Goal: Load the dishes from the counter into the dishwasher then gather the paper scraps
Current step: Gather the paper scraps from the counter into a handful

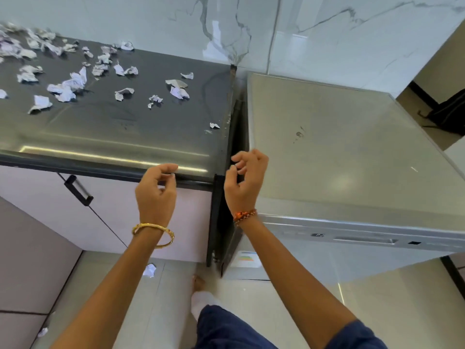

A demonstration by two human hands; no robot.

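Since no dishes are seen on the dark counter, the loading step is judged finished, or its dishes lie outside the view; the dishwasher stands shut to the right of the counter, its door and control strip facing the person. The paper scraps are spread over the back and left of the counter, thickest at the far left corner and thinning toward the right, with one small piece lying alone near the right edge. Two more bits are noted on the floor: one below the cabinet front, another at the lower left.

The left hand is raised at the front lip of the counter, fingers loosely curled, nothing gripped. The right hand is held level with it, over the gap between counter and dishwasher, fingers likewise curled and holding nothing that can be made out. The hands are near each other but apart. A gold bangle is worn on the left wrist, a beaded band on the right.

The raised, half-closed posture is read as readiness to reach, probably toward the scraps. Gathering is judged not yet begun. The wide scatter suggests sweeping toward one pile would serve better than single picks; light pieces could be pushed off the edge.
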